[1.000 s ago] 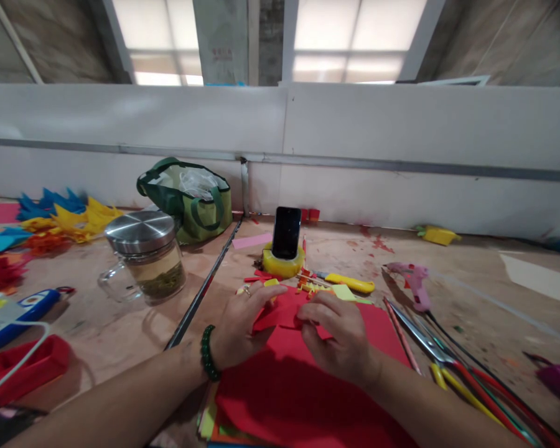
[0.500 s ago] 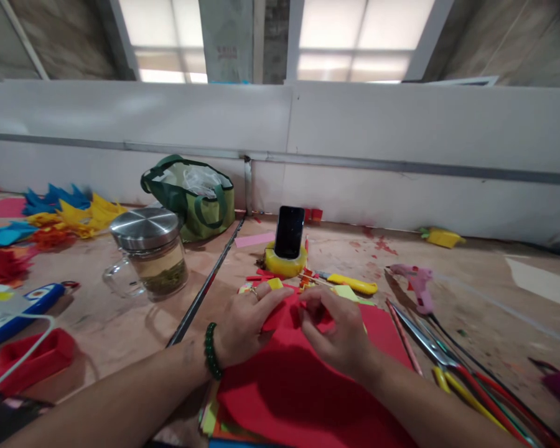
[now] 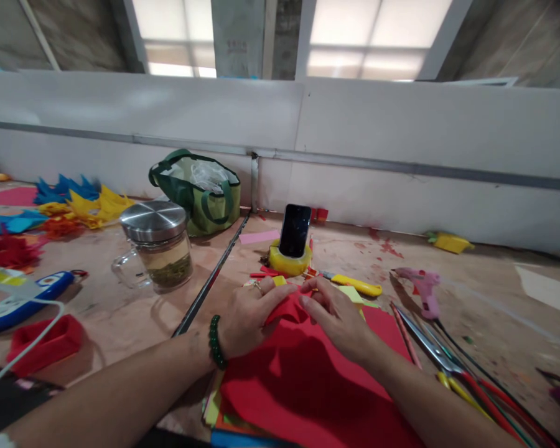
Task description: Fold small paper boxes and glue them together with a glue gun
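Note:
Both hands meet over a stack of coloured sheets with a large red sheet (image 3: 317, 386) on top. My left hand (image 3: 249, 314), with a ring and a green bead bracelet (image 3: 216, 342) at the wrist, is closed on a small folded red piece (image 3: 287, 311), thumb and fingers pressing its left side. On the right edge of that same piece, my right hand (image 3: 338, 314) pinches with bent fingers. Its material, felt or paper, I cannot tell. Just beyond the fingers stands a phone (image 3: 295, 230) in a yellow tape roll (image 3: 287, 260), beside a yellow utility knife (image 3: 357, 284).
On the right lie a pink glue gun (image 3: 422, 289) with its cord and large scissors (image 3: 436, 351). Leftward stand a lidded glass mug (image 3: 161, 249) and a green bag (image 3: 203, 196). Farther left are a red band (image 3: 46, 345), a blue device (image 3: 30, 302) and coloured cut pieces (image 3: 98, 208).
My right fingers have shifted up and forward along the small red piece, closer to the left fingertips. The left hand keeps its hold. The whole view has shifted slightly.

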Motion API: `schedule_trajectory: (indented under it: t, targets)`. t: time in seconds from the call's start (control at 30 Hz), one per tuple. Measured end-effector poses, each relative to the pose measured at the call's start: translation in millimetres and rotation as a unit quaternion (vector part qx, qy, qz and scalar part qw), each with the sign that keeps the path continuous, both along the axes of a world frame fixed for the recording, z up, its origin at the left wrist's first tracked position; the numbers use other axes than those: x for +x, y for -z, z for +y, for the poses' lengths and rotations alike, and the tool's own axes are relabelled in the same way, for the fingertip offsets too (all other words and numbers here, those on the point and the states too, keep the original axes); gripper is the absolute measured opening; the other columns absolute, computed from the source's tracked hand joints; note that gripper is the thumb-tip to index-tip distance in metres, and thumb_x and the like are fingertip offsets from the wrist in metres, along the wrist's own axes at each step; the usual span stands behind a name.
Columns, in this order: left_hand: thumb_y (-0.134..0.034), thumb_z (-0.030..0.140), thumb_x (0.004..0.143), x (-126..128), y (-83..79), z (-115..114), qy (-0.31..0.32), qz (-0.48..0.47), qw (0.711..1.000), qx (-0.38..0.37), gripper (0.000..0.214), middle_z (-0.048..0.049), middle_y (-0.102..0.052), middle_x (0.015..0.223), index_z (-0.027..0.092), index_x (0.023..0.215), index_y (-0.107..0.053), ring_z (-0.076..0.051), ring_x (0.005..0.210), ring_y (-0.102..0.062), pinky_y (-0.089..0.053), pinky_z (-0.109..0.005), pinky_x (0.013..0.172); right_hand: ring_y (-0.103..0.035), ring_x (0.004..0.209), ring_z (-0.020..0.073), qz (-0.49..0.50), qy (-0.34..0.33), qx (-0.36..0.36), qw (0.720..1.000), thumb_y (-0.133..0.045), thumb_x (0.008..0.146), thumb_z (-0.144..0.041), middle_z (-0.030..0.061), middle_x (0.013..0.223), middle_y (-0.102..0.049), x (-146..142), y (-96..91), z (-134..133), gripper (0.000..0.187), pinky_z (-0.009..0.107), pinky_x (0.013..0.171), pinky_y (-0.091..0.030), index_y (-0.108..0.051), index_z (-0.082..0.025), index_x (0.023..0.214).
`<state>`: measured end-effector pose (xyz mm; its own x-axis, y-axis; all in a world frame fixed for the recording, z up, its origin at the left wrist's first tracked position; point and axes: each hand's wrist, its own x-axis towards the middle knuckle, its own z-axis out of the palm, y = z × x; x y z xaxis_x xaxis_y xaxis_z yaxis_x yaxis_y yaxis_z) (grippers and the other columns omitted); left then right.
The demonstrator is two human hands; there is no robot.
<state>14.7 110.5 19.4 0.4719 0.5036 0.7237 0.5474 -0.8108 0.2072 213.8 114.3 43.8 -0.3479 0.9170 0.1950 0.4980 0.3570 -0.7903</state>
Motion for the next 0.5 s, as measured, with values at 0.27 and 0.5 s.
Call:
schedule_trajectory:
  t: [0.27, 0.5]
  targets:
    - [-0.048, 0.016, 0.086, 0.3, 1.6, 1.3, 0.000, 0.003, 1.000, -0.020, 0.052, -0.0103, -0.062, 0.110, 0.021, 0.137, -0.042, -0.022, 0.093, -0.062, -0.053, -0.034, 0.079, -0.041, 0.047, 0.0099, 0.062, -0.028, -0.020, 0.997, -0.052, 0.082, -0.021, -0.0096, 0.055, -0.044, -6.9, 4.3, -4.0, 0.014, 0.022, 0.046, -0.031, -0.049, -0.021, 0.095]
    - [-0.048, 0.016, 0.084, 2.1, 2.1, 0.9, -0.019, 0.010, 1.000, -0.017, 0.050, -0.0100, -0.063, 0.106, 0.019, 0.134, -0.044, -0.022, 0.087, -0.063, -0.053, -0.031, 0.074, -0.046, 0.054, 0.0114, 0.025, -0.005, 0.010, 1.000, -0.053, 0.088, -0.033, -0.0061, 0.061, -0.050, -3.0, 1.6, -2.3, 0.014, 0.023, 0.050, -0.035, -0.051, -0.020, 0.091]
